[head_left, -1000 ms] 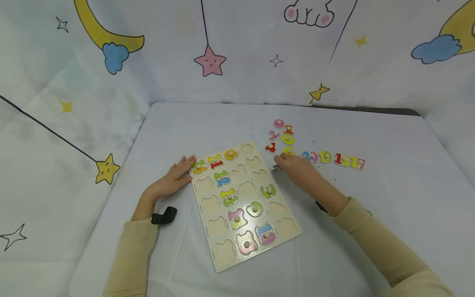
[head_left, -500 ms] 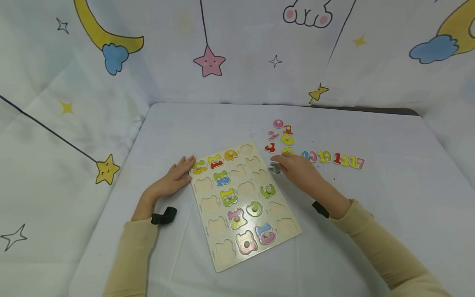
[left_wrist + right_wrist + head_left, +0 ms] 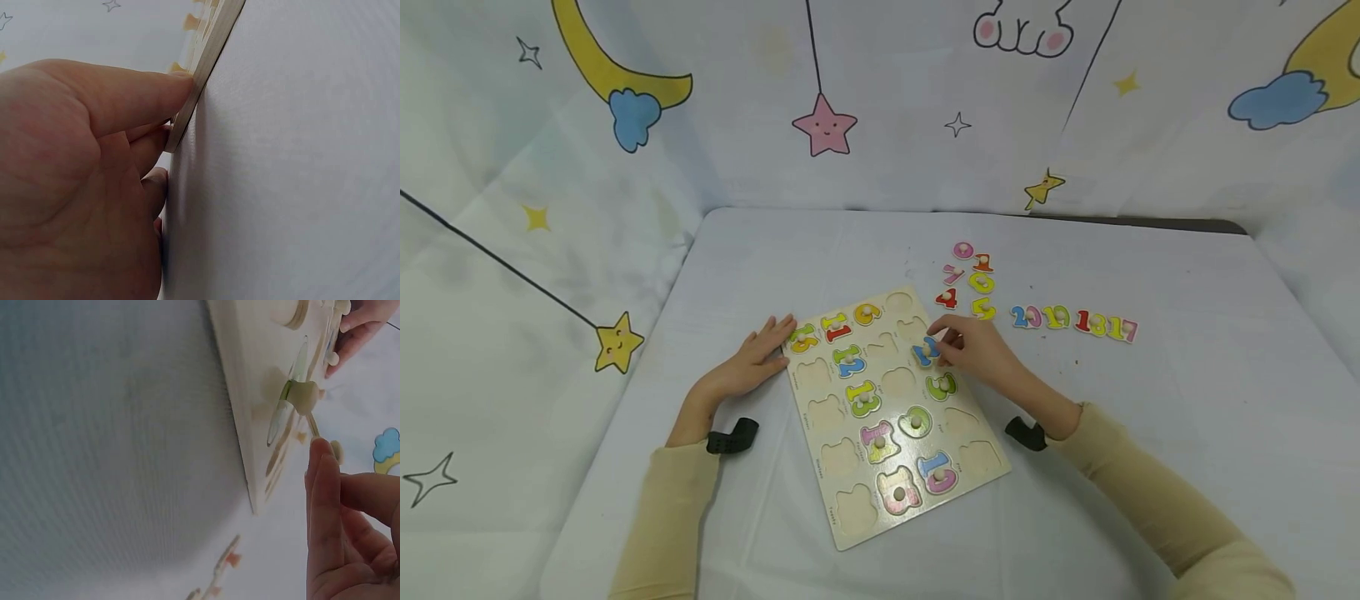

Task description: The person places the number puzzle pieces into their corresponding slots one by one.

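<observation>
A wooden number puzzle board lies at an angle on the table, with knobbed number pieces in some recesses and others bare. My right hand pinches a blue number 2 piece low over the board's right side, just above the green 3 piece. In the right wrist view, the fingertips are at the edge of the thin piece. My left hand rests at the board's upper left corner with fingers extended. Its thumb touches the board's edge in the left wrist view.
Loose number pieces lie right of the board: a red 4, a yellow 5 and several others behind them. A row with a 20, 19, 18 and 17 extends farther right. Patterned cloth hangs behind the table.
My right hand has picked the blue 2 piece up from the table beside the board and moved it left, over the board. My left hand stays put.
</observation>
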Motion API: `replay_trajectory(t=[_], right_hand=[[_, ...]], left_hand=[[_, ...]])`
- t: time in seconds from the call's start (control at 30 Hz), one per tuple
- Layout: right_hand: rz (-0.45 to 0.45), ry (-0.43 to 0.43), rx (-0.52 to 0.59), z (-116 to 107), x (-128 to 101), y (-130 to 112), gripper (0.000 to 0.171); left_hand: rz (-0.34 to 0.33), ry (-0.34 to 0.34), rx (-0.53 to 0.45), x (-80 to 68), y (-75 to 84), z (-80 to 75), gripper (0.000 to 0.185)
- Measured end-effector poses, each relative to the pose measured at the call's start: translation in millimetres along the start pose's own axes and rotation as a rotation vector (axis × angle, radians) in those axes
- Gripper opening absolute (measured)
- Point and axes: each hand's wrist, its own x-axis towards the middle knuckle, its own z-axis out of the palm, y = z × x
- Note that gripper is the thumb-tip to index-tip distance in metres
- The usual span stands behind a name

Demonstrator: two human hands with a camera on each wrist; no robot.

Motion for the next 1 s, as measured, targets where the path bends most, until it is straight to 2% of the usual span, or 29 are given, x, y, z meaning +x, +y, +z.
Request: replay_trajectory(t=[0.27, 1.0], right_hand=[[0.076, -0.008, 0.018, 7.8, 4.5, 4.6, 0.015], [0.039, -0.071, -0.171, 9.9, 6.2, 6.4, 0.014]], left_hand=[[0.010, 0.007, -0.002, 0.1, 3.1, -0.5, 0.061], [0.013, 0.017, -0.007, 0.4, 2.3, -0.2, 0.060]])
